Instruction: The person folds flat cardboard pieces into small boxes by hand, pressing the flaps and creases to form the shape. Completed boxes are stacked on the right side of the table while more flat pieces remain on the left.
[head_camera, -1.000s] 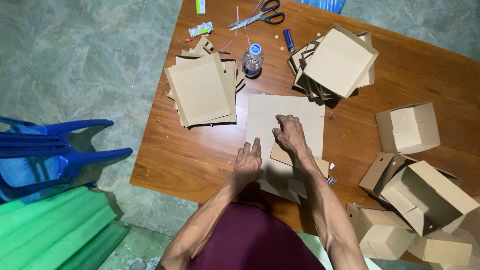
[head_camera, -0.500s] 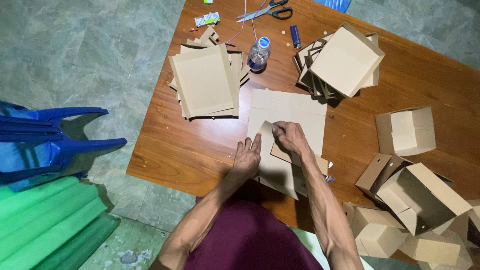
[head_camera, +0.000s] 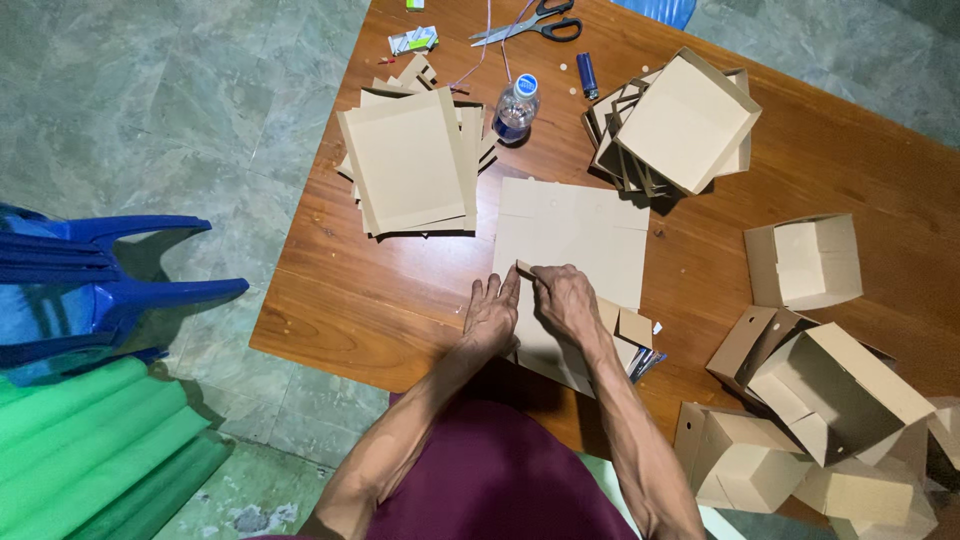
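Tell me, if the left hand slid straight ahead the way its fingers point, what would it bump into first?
Probably nothing soon: the left hand points up along the flat cardboard sheet. Past its far edge, the water bottle seems roughly in line.

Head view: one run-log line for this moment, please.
left hand flat on cardboard sheet | right hand pinching its flap | wooden table

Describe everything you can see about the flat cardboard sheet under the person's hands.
The flat cardboard sheet is plain tan, roughly square, and lies unfolded on the wooden table near its front edge. The left hand presses flat on its near left part. The right hand grips a small flap at its left edge.
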